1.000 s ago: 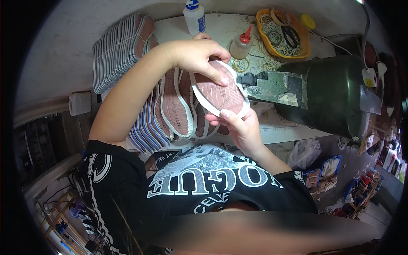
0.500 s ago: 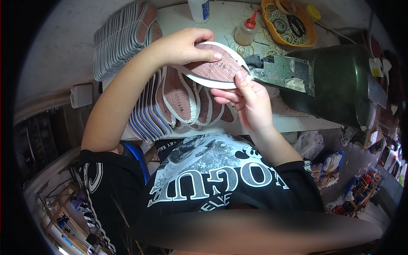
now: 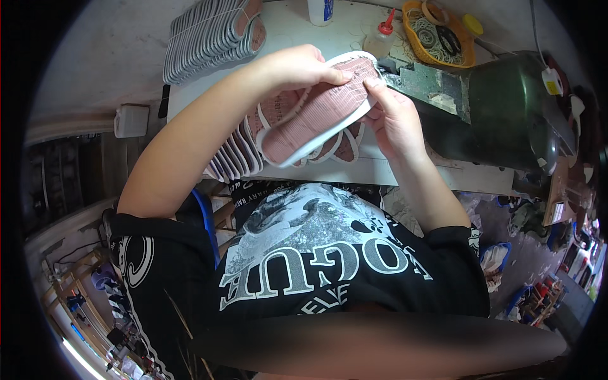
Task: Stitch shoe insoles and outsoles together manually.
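A pinkish-brown shoe sole [image 3: 316,120] with a white rim is held between my two hands, over the near part of the table. It slants, one rounded end low on the left and the other up by the machine arm. My left hand [image 3: 307,66] grips its upper left edge, thumb pressed on the ribbed face. On the right edge, close to the upper end, my right hand [image 3: 394,109] pinches the sole with its thumb on top. The fingers behind the sole are partly hidden. Beneath it a row of similar soles [image 3: 235,152] leans on the table.
A tied stack of soles [image 3: 206,41] lies at the far left. A dark green machine [image 3: 506,107] with a flat arm [image 3: 427,85] stands at the right. Behind are a red-tipped bottle [image 3: 380,39], a white bottle [image 3: 321,11] and an orange basket [image 3: 470,56] holding cords and tape rolls.
The sole has turned and tilted, so its long ribbed face now slopes down to the left. Both hands still hold it, and my right hand has shifted slightly up the edge. The view has shifted too.
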The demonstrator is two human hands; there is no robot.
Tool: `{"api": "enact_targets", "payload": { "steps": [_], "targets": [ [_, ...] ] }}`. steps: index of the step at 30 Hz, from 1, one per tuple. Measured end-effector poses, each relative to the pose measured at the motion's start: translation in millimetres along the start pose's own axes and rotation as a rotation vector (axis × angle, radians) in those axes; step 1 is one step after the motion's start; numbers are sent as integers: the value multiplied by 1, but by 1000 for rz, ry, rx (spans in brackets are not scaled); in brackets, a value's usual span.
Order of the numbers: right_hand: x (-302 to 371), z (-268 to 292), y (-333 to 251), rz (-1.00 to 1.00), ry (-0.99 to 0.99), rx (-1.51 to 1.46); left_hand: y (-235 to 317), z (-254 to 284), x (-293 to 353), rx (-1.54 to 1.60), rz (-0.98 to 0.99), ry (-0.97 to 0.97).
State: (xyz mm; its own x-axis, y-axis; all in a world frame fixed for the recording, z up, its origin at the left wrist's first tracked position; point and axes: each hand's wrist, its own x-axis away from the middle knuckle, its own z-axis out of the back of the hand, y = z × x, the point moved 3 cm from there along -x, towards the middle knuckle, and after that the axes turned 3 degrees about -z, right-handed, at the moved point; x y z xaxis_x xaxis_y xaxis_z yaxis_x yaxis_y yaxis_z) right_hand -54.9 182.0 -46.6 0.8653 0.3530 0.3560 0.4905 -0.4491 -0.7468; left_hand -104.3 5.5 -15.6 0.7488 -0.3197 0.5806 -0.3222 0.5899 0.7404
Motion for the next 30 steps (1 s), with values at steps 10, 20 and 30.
{"api": "enact_targets", "payload": {
  "steps": [10,20,30],
  "targets": [
    [20,11,7,169,-9,267,0,-30,19,202,6,-54],
    [28,27,24,-147,-96,240,-11,-27,10,443,-104,127],
    [50,11,51,-158,-29,84,-5,-2,-14,453,-57,152]
  ]
}}
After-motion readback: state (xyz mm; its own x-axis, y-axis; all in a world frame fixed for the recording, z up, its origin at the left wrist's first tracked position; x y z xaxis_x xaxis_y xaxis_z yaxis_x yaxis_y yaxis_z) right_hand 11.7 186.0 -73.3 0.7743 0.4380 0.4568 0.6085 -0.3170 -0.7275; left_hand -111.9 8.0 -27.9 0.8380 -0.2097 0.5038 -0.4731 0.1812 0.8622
